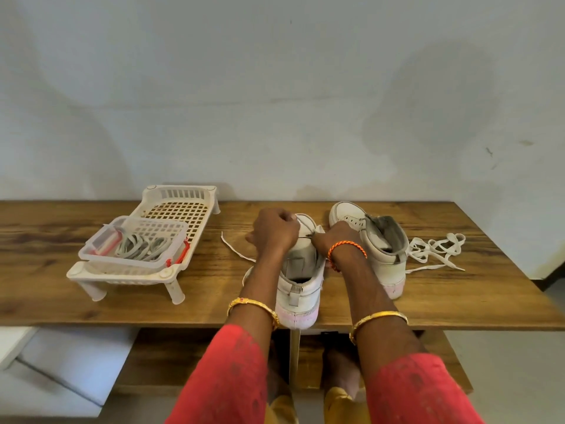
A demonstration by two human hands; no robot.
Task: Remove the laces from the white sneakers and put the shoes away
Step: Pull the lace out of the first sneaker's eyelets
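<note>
Head view: the near sneaker (301, 270) is stood heel-first at the desk (458, 295) edge so its lace (301, 223) can be drawn out, pinched in the left grip (276, 232) and right grip (331, 238), while the unlaced sneaker (379, 240) and freed lace (434, 250) are set aside rightward.

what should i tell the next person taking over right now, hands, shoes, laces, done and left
Left hand and right hand: each grips the lace over the near sneaker and pulls it out.
Far sneaker: on the table, already unlaced; its loose lace lies to its right.
Left: finish unlacing the near sneaker, then put both shoes away.
</note>
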